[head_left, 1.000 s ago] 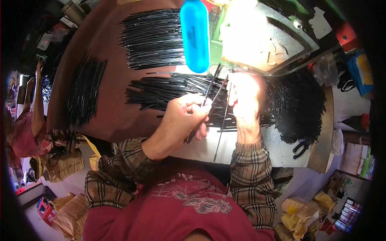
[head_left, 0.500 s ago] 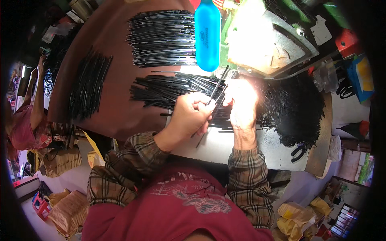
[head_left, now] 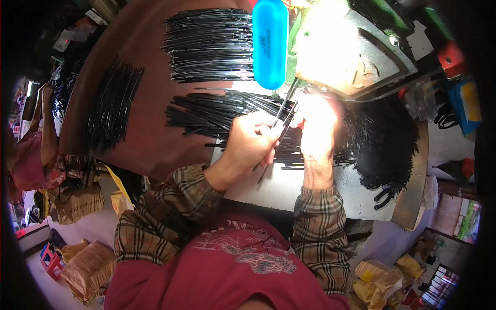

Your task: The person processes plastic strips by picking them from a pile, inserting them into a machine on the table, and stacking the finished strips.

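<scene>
Thin black strips (head_left: pixel 284 107) are pinched between the thumb and fingers of my left hand (head_left: pixel 249 138). They slant up and to the right, and their lower ends stick out beneath that hand. Close beside their upper part is my right hand (head_left: pixel 316 126), its fingers drawn together under the glare of a lamp. What those fingertips hold is washed out. A loose pile of similar black strips (head_left: pixel 206 111) lies behind my left hand. To the right of my right hand spreads a dense heap of black pieces (head_left: pixel 387 144).
A metal machine part (head_left: pixel 372 67) stands at the back right, beside a bright blue rounded object (head_left: pixel 270 46). Neat rows of black strips (head_left: pixel 209 44) lie at the back, with another bundle (head_left: pixel 113 108) farther left. Pliers (head_left: pixel 384 196) rest near the right front edge.
Both hands have shifted slightly to the right, and the strips have moved with my left hand, their upper ends now closer to the machine part.
</scene>
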The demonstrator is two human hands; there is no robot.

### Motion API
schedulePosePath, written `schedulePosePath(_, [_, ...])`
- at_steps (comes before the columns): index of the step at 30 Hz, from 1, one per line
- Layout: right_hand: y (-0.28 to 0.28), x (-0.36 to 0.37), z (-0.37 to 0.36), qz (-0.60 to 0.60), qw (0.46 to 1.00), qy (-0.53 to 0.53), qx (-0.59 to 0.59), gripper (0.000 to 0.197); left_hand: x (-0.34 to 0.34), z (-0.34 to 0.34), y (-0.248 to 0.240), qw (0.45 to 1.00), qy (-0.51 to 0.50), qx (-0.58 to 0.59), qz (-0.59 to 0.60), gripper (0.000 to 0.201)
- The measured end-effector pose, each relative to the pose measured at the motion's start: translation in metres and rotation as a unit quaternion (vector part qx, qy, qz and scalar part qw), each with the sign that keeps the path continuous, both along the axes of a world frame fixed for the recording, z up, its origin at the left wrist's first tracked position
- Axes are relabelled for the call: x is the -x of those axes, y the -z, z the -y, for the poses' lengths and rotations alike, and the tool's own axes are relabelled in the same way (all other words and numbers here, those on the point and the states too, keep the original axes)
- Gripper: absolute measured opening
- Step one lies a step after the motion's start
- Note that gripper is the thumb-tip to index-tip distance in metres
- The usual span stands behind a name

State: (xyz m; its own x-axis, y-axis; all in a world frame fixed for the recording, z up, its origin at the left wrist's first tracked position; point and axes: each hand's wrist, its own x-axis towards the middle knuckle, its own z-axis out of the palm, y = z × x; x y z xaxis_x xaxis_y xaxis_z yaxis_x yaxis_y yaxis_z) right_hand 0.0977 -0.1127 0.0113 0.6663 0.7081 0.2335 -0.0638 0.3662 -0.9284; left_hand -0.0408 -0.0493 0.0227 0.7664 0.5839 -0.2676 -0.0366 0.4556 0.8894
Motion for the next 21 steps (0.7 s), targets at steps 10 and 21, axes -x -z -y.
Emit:
schedulePosePath(10, [-0.001, -0.010, 0.002, -0.044, 0.996, -0.079, -0.004, 0.015, 0.004, -0.001, -0.009, 0.990, 0.026, 0.137, 0.031, 0.015])
schedulePosePath(21, [-0.007, -0.004, 0.004, -0.072, 0.995, -0.063, 0.016, 0.014, 0.002, 0.001, -0.012, 0.987, 0.014, 0.153, 0.056, 0.012])
